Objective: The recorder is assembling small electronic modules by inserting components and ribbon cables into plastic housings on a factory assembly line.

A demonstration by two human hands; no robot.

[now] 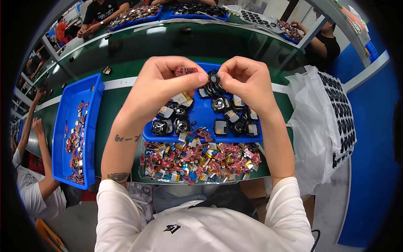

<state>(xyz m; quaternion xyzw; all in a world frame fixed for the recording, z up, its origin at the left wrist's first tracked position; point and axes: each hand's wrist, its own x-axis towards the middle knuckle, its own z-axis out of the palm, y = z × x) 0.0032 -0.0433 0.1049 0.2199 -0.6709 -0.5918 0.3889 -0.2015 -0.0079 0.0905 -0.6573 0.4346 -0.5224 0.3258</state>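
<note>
Green desk (pixel 110 105) carries blue tray (pixel 202 119) of black housings (pixel 218 104), below our raised hands. Left hand's (pixel 161 80) thumb and fingers close around red circuit board (pixel 186 70); right hand's (pixel 251 82) fingertips pinch edge of small dark part (pixel 214 79), between both hands above tray. Best handled, we judge, with light, even pinch, no tugging. Left thumb and fingers hide board's lower portion; we cannot tell whether wires join both pieces.
</note>
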